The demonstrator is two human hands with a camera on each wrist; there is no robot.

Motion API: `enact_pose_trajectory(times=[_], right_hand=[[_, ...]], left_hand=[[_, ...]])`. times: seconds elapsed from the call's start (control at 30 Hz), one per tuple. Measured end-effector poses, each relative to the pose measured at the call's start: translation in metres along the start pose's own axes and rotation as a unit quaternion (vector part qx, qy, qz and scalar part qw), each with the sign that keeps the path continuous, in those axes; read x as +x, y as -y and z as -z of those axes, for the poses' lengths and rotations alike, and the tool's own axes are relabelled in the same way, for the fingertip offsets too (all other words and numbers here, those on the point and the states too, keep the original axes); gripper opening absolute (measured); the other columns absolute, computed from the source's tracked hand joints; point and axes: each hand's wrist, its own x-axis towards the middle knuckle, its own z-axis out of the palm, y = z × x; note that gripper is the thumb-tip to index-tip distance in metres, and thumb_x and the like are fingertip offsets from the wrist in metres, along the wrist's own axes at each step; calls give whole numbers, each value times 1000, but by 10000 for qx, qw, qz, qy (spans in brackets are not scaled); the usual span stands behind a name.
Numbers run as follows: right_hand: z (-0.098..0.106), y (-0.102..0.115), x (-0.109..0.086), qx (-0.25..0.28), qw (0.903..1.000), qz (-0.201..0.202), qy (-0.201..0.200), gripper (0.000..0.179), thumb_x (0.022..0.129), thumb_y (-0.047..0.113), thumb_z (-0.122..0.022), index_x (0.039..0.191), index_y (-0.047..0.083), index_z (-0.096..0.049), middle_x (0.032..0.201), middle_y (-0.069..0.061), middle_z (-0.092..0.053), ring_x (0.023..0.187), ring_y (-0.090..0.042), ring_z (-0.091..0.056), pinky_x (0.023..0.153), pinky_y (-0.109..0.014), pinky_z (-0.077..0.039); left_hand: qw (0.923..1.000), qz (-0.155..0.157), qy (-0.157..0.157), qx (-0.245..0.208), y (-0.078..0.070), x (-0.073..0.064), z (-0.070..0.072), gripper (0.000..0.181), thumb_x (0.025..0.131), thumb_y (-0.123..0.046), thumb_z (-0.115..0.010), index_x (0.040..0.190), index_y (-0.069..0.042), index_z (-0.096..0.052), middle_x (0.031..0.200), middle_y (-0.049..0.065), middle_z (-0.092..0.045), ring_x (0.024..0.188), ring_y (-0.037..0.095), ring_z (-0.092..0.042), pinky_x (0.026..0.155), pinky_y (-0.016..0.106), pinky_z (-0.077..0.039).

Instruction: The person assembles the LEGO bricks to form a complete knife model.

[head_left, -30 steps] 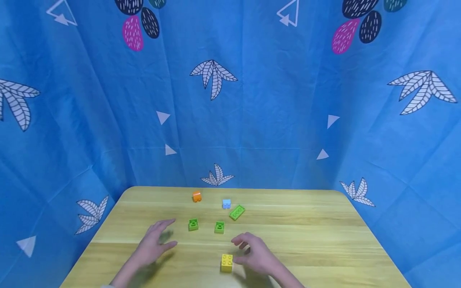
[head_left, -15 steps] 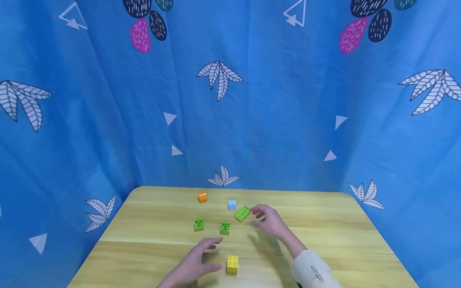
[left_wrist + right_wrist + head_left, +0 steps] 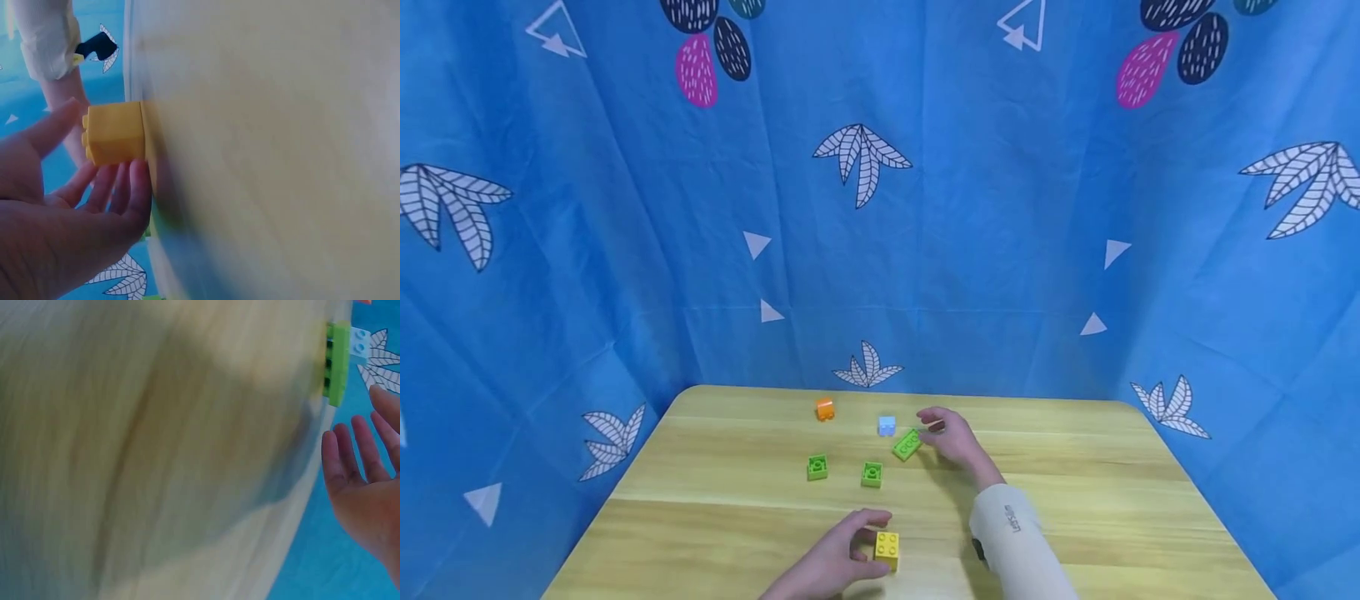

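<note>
A yellow brick [image 3: 887,550] with studs on top stands on the table near its front. My left hand [image 3: 837,557] reaches round it from the left. In the left wrist view, the fingertips [image 3: 139,172] meet one side of the yellow brick, and the thumb lies by its studded edge without visibly pressing it. Further back, my right hand [image 3: 951,437] is beside a long green brick [image 3: 907,445], fingers loosely bent with nothing held. In the right wrist view, a gap shows between the right fingers and the long green brick.
Two small green bricks [image 3: 817,467] [image 3: 872,475] lie mid-table, hollow side up. A light blue brick [image 3: 887,426] and an orange brick [image 3: 825,409] lie further back on the wooden table [image 3: 1075,500]. A blue patterned curtain [image 3: 970,250] surrounds the table.
My left hand has moved right to the yellow brick. My right hand has left the yellow brick's side and gone back to the long green brick. The bricks have stayed put; the head view shifted slightly.
</note>
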Motion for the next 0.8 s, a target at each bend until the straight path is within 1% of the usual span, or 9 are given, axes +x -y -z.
enact_pose_trajectory(times=[0.07, 0.17, 0.27, 0.33, 0.4, 0.53, 0.7, 0.8], right_hand=[[-4, -4, 3, -21, 10000, 10, 74, 42, 92, -1, -73, 132, -1, -64, 129, -21, -67, 118, -39, -64, 102, -53, -55], [-8, -8, 5, -57, 9999, -35, 144, 42, 92, 0, -72, 133, 0, -64, 130, -19, -67, 119, -39, -64, 103, -53, -55], [-10, -9, 6, -120, 9997, -87, 170, 41, 93, 0, -71, 133, 2, -64, 131, -18, -67, 119, -37, -64, 104, -52, -55], [-11, -9, 5, -162, 9996, -143, 199, 40, 94, 0, -71, 133, 3, -65, 131, -17, -67, 118, -36, -64, 104, -52, -54], [-11, -8, 5, -241, 9993, -144, 234, 39, 94, 1, -71, 133, 3, -66, 131, -17, -68, 116, -34, -64, 102, -52, -55], [-12, -10, 5, -396, 9987, -186, 265, 35, 95, 4, -71, 130, 4, -68, 126, -14, -70, 111, -30, -65, 99, -50, -56], [-13, -14, 7, -431, 9985, -231, 244, 31, 95, 6, -72, 126, 6, -70, 118, -10, -71, 105, -25, -65, 92, -45, -58], [-12, -15, 8, -412, 9984, -253, 287, 32, 95, 6, -73, 126, 7, -70, 117, -9, -70, 104, -24, -64, 90, -43, -57]], left_hand=[[10000, 23, -9, 28, -1, 1, 0, 61, 87, -12, -83, 142, -12, -56, 144, 10, -57, 126, 32, -58, 98, 46, -57], [9999, -21, -21, 126, 1, 2, -1, 59, 87, -10, -82, 141, -10, -57, 142, 10, -59, 123, 29, -59, 94, 37, -58], [9997, -110, 15, 220, 3, 3, -1, 56, 88, -10, -80, 140, -9, -58, 142, 10, -59, 122, 29, -59, 91, 29, -57], [9996, -105, 29, 242, 4, 4, -1, 54, 89, -9, -80, 139, -10, -59, 138, 8, -61, 120, 27, -60, 88, 25, -57], [9997, -92, 41, 233, 5, 4, 0, 51, 89, -7, -79, 136, -10, -60, 132, 7, -63, 115, 26, -61, 86, 24, -57], [9998, 6, 56, 205, 5, 5, 0, 44, 90, -3, -77, 131, -11, -63, 123, 5, -66, 106, 23, -64, 85, 29, -58], [9995, 67, 42, 306, 4, 5, 0, 40, 91, -5, -76, 128, -12, -64, 122, 4, -66, 106, 22, -64, 87, 32, -58], [9994, 94, 35, 346, 4, 5, 0, 39, 91, -7, -77, 128, -13, -64, 121, 3, -67, 106, 21, -64, 87, 33, -59]])
